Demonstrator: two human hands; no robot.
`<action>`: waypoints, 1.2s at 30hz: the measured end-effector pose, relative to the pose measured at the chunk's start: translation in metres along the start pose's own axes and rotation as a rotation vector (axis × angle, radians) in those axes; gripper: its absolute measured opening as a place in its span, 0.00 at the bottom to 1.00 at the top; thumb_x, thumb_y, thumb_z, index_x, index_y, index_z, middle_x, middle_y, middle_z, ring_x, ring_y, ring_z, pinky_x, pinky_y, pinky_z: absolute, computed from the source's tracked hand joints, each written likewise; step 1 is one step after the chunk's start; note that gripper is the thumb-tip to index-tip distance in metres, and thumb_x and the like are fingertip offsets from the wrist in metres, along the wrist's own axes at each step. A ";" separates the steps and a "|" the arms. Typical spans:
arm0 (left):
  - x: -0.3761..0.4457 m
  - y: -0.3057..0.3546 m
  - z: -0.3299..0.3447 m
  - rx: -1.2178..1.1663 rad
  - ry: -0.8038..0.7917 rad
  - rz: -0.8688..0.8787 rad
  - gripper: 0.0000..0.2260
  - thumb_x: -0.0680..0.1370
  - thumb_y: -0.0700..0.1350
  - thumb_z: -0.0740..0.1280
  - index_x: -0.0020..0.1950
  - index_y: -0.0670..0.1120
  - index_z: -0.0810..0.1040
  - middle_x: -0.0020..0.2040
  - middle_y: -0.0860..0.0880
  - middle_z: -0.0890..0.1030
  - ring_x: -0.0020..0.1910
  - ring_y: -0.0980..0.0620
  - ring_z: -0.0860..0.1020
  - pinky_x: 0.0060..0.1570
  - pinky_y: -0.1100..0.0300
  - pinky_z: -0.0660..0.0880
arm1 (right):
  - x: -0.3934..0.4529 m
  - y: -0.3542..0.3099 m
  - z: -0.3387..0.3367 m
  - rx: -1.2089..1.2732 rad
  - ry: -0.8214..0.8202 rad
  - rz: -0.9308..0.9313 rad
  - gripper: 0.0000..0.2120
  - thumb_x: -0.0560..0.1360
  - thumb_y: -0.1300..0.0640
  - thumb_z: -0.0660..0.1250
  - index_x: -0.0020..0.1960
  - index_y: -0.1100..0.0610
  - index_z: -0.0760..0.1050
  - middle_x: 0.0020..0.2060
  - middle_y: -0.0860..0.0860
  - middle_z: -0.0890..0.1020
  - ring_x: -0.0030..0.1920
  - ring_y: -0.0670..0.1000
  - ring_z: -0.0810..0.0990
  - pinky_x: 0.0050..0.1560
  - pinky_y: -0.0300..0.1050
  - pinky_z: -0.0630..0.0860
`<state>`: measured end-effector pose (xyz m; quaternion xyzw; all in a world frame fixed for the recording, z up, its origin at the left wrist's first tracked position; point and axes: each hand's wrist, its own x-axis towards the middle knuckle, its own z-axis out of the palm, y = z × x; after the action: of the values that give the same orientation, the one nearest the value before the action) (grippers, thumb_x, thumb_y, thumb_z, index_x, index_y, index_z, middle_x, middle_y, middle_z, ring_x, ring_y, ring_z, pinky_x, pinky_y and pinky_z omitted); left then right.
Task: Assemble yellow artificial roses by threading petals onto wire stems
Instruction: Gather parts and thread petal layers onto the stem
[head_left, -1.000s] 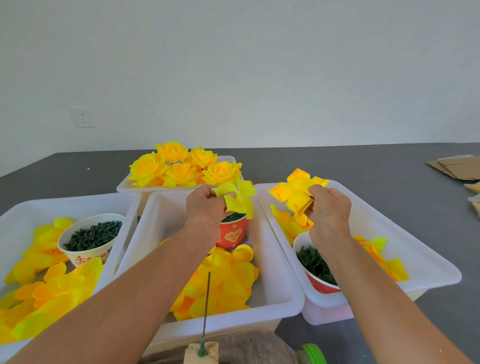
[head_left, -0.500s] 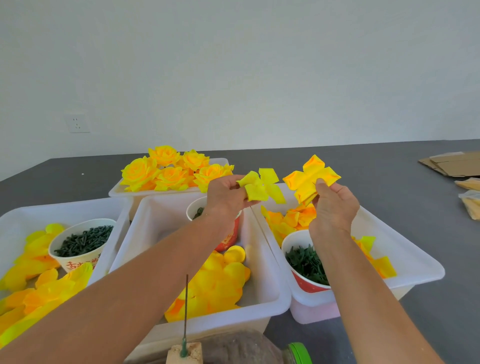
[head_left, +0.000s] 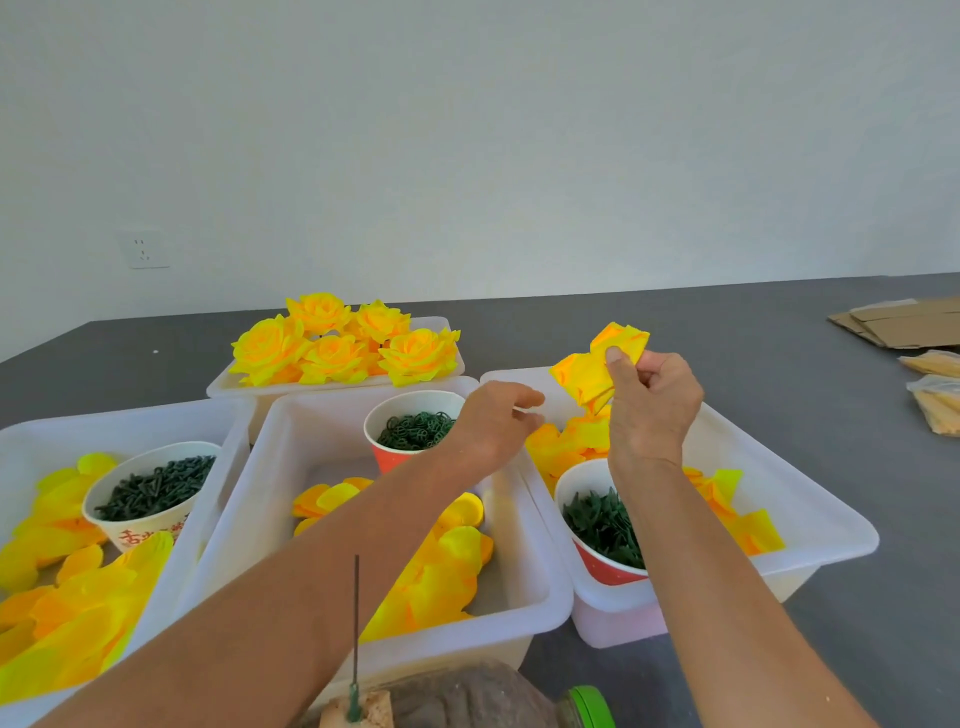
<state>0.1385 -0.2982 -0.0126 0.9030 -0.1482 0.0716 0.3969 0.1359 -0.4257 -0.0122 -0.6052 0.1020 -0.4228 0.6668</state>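
Pinching a folded petal piece (head_left: 597, 371) in our right hand (head_left: 649, 405) above the right bin's (head_left: 810, 499) far edge.
Our left hand (head_left: 496, 423) hangs loosely curled, empty; finished roses (head_left: 337, 345) fill the far tray, wire stem (head_left: 356, 623) bare.

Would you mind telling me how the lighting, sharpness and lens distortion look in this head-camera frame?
Head view: light is soft and even, with faint shadows and no harsh glare on the white plastic bins; the far edge of the grey table bows, wide-angle distortion; the finished yellow fabric roses look sharp, while the left hand is slightly soft at its fingertips; the right hand pinches folded yellow petals crisply.
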 end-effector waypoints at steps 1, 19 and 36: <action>-0.002 0.001 -0.002 -0.024 0.037 0.012 0.14 0.78 0.40 0.65 0.64 0.42 0.76 0.62 0.45 0.77 0.57 0.50 0.78 0.55 0.64 0.69 | 0.000 0.000 0.001 -0.005 -0.022 0.006 0.13 0.72 0.59 0.70 0.34 0.51 0.69 0.30 0.47 0.72 0.36 0.51 0.71 0.43 0.49 0.73; -0.025 0.000 -0.022 -0.902 0.148 -0.177 0.03 0.71 0.36 0.71 0.38 0.40 0.80 0.33 0.46 0.81 0.30 0.54 0.79 0.32 0.64 0.77 | -0.021 0.007 0.009 -0.118 -0.608 -0.223 0.18 0.65 0.63 0.76 0.29 0.49 0.68 0.23 0.42 0.72 0.26 0.41 0.68 0.31 0.42 0.68; -0.027 -0.002 -0.031 -0.668 0.214 -0.089 0.04 0.76 0.37 0.67 0.41 0.42 0.79 0.34 0.47 0.79 0.30 0.57 0.77 0.28 0.64 0.75 | -0.020 0.005 0.007 -0.075 -0.694 -0.103 0.13 0.64 0.58 0.78 0.31 0.55 0.72 0.25 0.49 0.76 0.26 0.44 0.70 0.29 0.39 0.69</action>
<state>0.1135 -0.2682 0.0004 0.7162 -0.0815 0.0961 0.6864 0.1300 -0.4072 -0.0227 -0.7412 -0.1459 -0.2211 0.6168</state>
